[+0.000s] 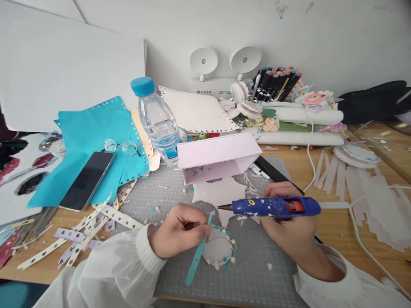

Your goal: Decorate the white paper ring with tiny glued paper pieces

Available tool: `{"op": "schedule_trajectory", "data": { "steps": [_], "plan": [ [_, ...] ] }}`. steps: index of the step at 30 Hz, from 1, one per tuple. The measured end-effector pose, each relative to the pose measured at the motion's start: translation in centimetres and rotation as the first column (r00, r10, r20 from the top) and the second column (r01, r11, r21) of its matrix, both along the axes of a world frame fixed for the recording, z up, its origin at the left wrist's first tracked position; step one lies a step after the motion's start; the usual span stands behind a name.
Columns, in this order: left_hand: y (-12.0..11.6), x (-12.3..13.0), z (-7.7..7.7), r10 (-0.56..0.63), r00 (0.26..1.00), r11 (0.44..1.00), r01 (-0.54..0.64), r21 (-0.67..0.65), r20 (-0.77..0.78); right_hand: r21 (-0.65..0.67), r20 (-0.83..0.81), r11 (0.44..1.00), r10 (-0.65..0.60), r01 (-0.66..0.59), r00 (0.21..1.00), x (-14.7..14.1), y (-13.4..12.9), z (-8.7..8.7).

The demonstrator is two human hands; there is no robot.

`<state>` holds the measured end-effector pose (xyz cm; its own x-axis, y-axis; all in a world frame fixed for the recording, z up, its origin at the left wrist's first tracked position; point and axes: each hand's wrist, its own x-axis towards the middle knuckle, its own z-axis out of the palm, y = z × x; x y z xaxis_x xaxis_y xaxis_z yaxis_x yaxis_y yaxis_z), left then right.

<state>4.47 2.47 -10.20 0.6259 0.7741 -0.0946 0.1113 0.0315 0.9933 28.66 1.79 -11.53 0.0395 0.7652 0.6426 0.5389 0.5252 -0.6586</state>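
Observation:
My left hand pinches a pair of teal tweezers, whose upper tip holds a tiny pale lilac piece. In my right hand is a blue glue gun, fingers wrapped round its handle; its nozzle points left, a short gap from the tweezer tip. Below the tweezers lies a round white disc edged with small blue and white pieces, resting on the grey cutting mat. Behind it are a jagged white cut-out and an open pale lilac box on its side.
A water bottle stands at the back left. Blue paper carries a phone and glasses. Punched paper strips litter the left, translucent strips the right. A white cord runs along the right. Markers stand behind.

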Motion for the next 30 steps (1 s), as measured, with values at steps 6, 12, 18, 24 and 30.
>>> {"op": "schedule_trajectory", "data": {
  "steps": [6,12,18,24,30],
  "plan": [
    [0.1,0.1,0.1,0.002,1.0,1.0,-0.002,0.001,0.019,0.011,0.013,0.999,0.032,-0.032,0.999,-0.1,0.0,-0.1],
    [0.0,0.0,0.1,-0.009,1.0,1.0,0.008,0.017,0.03,0.015,0.097,0.992,-0.124,0.123,0.987,0.6,0.4,-0.6],
    [0.1,0.1,0.1,0.019,0.999,1.0,-0.019,0.011,0.03,-0.091,0.214,0.69,-0.691,0.718,0.691,5.6,2.0,-0.8],
    [0.1,-0.1,-0.1,0.036,0.999,0.999,-0.037,-0.029,-0.039,-0.138,0.252,0.525,-0.802,0.84,0.542,12.4,3.0,-2.3],
    [0.2,0.1,0.2,0.042,0.996,0.998,-0.045,-0.034,-0.084,-0.19,0.204,0.637,-0.718,0.747,0.665,14.3,3.6,-4.2]
  ]
}}
